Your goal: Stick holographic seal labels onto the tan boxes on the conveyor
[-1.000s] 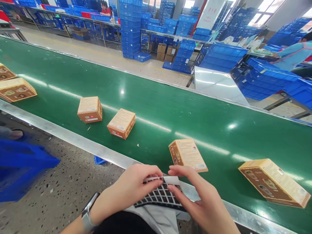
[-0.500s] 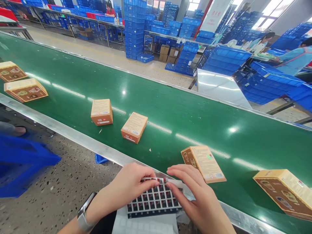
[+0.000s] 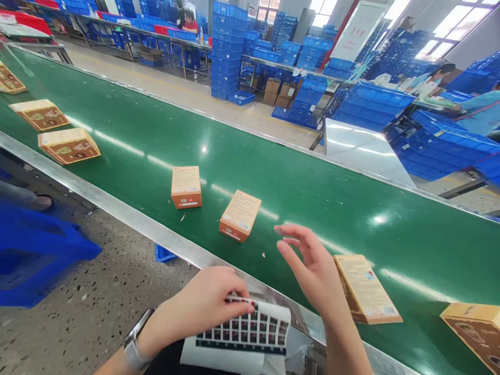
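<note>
My left hand (image 3: 207, 307) presses a sheet of small dark stickers (image 3: 253, 329) against my lap, just in front of the belt's metal rim (image 3: 117, 211). My right hand (image 3: 308, 265) is lifted over the green conveyor belt (image 3: 312, 198) with its fingers spread; I see nothing between them. Right beside that hand lies a tan carton (image 3: 367, 289), label side up. Two small orange cartons (image 3: 186, 186) (image 3: 239, 214) lie on the belt to the left of it. Another brown carton (image 3: 474, 330) sits at the far right edge.
More brown cartons (image 3: 68, 146) (image 3: 39, 114) lie on the belt at far left. A blue crate (image 3: 35, 250) stands on the speckled floor at left. Beyond the belt are a shiny metal table (image 3: 363, 148), stacks of blue crates (image 3: 228, 52) and people at benches.
My right hand has left the sticker sheet and risen over the belt. All the cartons have shifted rightward in view, and the tan carton now lies beside my right hand.
</note>
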